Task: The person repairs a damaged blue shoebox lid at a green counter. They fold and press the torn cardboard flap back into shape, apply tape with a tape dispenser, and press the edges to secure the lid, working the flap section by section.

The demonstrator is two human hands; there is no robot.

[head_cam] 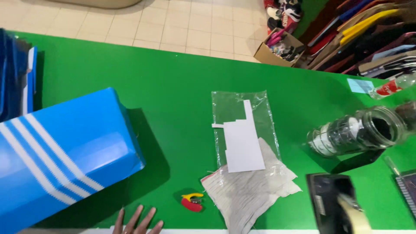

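Only the fingertips of my left hand (pixel 138 222) show, at the bottom edge. They are spread and lie flat on the green table (pixel 173 86), holding nothing. A large blue box with white stripes (pixel 60 151) sits just to their upper left. To the right of the fingers lies a small red and yellow clip-like tool (pixel 192 202). Beyond it a grey cloth (pixel 251 190) is partly covered by a clear plastic bag (pixel 240 112) that holds white paper pieces (pixel 242 145). My right hand is out of view.
A glass jar (pixel 359 132) lies on its side at the right, above a black tape dispenser (pixel 336 203). At the far right are a plastic bottle with a red label (pixel 392 86) and a pale blue note (pixel 357 85). Dark blue boxes (pixel 15 78) stand at the left. On the tiled floor are a cardboard box of shoes (pixel 279 47) and stacked coloured items (pixel 364 30).
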